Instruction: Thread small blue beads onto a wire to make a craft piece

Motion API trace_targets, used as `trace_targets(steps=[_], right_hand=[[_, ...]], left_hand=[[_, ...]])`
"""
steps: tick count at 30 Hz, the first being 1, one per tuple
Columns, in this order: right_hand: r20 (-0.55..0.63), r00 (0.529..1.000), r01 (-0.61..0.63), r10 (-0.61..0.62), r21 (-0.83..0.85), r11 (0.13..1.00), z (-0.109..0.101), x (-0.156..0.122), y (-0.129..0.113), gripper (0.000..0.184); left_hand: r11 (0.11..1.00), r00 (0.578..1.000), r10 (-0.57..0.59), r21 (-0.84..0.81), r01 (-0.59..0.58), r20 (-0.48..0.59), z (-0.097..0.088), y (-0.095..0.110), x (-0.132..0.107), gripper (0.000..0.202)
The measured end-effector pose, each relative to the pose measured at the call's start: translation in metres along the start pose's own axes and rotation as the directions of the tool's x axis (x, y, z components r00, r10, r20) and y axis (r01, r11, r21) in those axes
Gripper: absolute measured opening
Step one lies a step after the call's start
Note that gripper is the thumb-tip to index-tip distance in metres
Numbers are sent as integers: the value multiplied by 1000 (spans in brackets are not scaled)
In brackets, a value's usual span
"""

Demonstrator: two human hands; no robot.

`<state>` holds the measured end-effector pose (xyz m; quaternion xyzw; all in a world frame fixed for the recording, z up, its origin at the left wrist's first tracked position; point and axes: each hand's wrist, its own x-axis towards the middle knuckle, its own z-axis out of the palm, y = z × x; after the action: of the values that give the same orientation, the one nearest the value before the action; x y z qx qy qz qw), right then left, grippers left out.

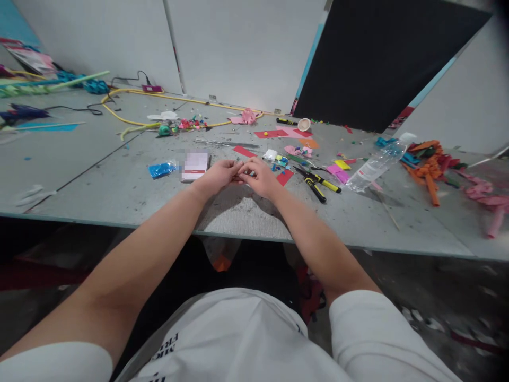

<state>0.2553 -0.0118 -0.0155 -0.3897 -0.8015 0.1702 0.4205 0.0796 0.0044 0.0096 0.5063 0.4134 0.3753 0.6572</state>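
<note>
Both my hands meet over the grey table [119, 191], fingertips pinched together. My left hand [219, 176] and my right hand [260, 178] close on a small thing between them, too small and hidden to name. A white and red card pack [194, 165] lies just left of my left hand. Right of my right hand lie a red paper piece [284, 176] and yellow-handled pliers [318, 183].
A blue bag [161, 169] lies by the card pack. A clear plastic bottle [376, 166], coloured paper scraps [427, 162], pink pieces [487, 197], a yellow cable [131, 95] and a dark board [377, 63] leaning at the back right surround the work spot.
</note>
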Motion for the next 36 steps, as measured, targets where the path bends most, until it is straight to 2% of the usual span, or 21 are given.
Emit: trace_targets(steps=[7, 10, 14, 16, 19, 22, 26, 32, 36], right_hand=[[-51, 996, 71, -75, -92, 993, 0, 0, -7, 10], [-70, 996, 49, -57, -107, 993, -5, 0, -9, 8], [-145, 989, -51, 32, -130, 990, -9, 0, -6, 8], [-166, 984, -78, 58, -120, 990, -10, 1, -4, 4], [-154, 988, -45, 27, -114, 992, -10, 2, -1, 3], [-161, 987, -12, -6, -108, 994, -11, 2, -1, 7], [-152, 988, -42, 30, -81, 996, -14, 0, -3, 9], [-97, 994, -50, 42, -83, 995, -15, 0, -9, 19], [-73, 997, -24, 17, -99, 995, -15, 1, -10, 18]], left_hand=[[989, 997, -20, -143, 30, 73, 0, 5, -3, 35], [984, 996, -47, -166, 59, 78, -3, 5, -3, 40], [984, 991, 0, -178, 25, 135, -8, 3, -1, 23], [984, 992, 28, -175, -6, 121, -10, 1, 1, 14], [989, 995, 49, -141, -37, 87, -13, -2, 4, 8], [993, 995, 70, -95, -64, 68, -14, -2, 6, 12], [994, 996, 79, -85, -75, 49, -14, 0, 6, 21], [993, 984, 119, -14, -119, 136, -15, 0, 3, 27], [994, 983, 113, -22, -111, 143, -14, 0, 1, 23]])
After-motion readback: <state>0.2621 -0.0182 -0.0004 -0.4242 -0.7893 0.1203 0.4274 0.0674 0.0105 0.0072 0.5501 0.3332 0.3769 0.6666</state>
